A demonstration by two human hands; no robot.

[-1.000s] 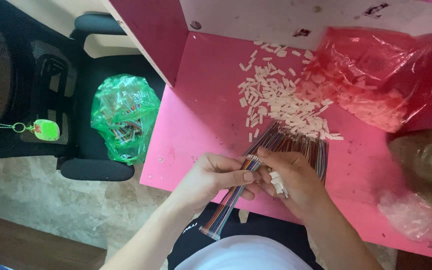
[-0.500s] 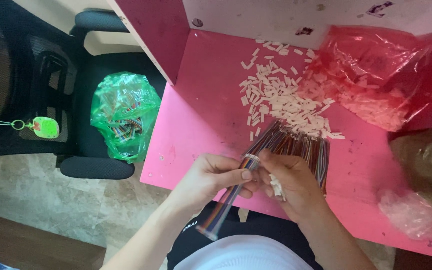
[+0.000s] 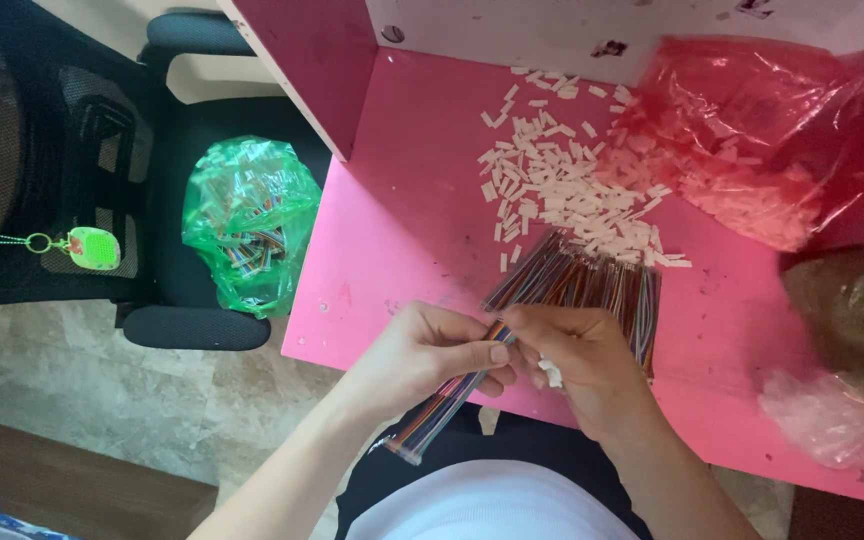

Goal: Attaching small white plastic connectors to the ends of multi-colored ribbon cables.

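Pink table (image 3: 402, 200) (white connector pieces (image 3: 562, 190) scattered) above stone floor (image 3: 102, 400).

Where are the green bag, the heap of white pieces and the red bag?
Green bag (image 3: 249, 222), head view, middle of its crinkled plastic.
White pieces (image 3: 562, 190), head view, centre of the heap.
Red bag (image 3: 752, 130), head view, its upper plastic.

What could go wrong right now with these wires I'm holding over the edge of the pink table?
The left hand pinches a multicoloured wire strip that hangs past the pink table edge; if it slips, it would likely drop to the floor. The right hand holds a small white connector loosely, easy to fumble. The white connector pile lies loose beside the wire bundle; dragging wires could scatter pieces.
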